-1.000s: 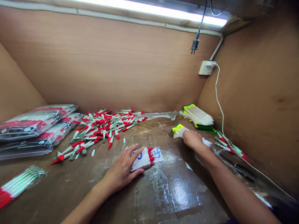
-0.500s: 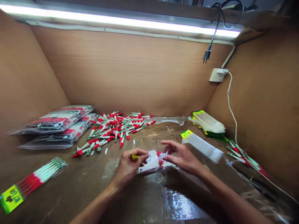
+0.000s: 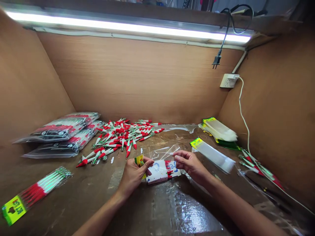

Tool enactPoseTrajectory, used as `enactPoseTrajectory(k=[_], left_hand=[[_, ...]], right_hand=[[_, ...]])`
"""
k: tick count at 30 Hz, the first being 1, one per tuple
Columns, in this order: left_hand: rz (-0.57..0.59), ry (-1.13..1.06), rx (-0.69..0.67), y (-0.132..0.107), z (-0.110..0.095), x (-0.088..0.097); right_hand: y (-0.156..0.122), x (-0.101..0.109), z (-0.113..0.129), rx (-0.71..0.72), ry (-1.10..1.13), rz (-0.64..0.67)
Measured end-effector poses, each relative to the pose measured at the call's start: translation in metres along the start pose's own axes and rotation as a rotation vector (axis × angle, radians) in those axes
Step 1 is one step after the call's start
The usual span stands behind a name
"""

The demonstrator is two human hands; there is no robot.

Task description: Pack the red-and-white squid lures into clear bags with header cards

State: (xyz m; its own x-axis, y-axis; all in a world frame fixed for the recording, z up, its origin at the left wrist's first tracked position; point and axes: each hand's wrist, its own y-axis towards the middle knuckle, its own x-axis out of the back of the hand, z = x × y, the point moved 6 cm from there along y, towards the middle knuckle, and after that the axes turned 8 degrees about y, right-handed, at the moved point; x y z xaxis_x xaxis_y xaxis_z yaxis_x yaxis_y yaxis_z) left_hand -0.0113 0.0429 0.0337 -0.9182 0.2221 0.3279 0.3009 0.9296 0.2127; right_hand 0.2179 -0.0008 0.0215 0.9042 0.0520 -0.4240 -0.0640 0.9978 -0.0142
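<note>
My left hand [image 3: 134,173] is closed on the yellow header end of a clear plastic bag [image 3: 159,153], thumb on top. The bag's clear film stretches across to my right hand [image 3: 189,165], whose thumb and fingertips pinch its edge. Just below the film, between my hands, sits a small white printed holder [image 3: 157,172] with blue lettering. Red tips of fishing lures [image 3: 169,168] show in its middle; the rest of them is hidden.
A heap of red-and-white lures [image 3: 125,132] lies at the back. Filled bags [image 3: 64,127] are stacked left, near a packed lure pack [image 3: 39,186]. Flat bags [image 3: 214,155] and a bag stack [image 3: 219,129] lie right, beside a white cable [image 3: 246,131]. A plug [image 3: 216,60] hangs above.
The clear bag has come into view, spread between my hands above the white holder. My right hand has gone from spread fingers to a pinch on its edge.
</note>
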Motion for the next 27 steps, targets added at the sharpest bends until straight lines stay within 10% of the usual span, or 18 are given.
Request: enactPoseTrajectory(k=[17,27], left_hand=[[0.022,-0.208,-0.024,0.020,0.010,0.018],[-0.214,-0.034,-0.056,0.038,0.012,0.069]], right_hand=[[0.003,0.008,-0.004,0.086,-0.118,-0.089],[-0.014,-0.086,-0.025,0.442,-1.324,0.424]])
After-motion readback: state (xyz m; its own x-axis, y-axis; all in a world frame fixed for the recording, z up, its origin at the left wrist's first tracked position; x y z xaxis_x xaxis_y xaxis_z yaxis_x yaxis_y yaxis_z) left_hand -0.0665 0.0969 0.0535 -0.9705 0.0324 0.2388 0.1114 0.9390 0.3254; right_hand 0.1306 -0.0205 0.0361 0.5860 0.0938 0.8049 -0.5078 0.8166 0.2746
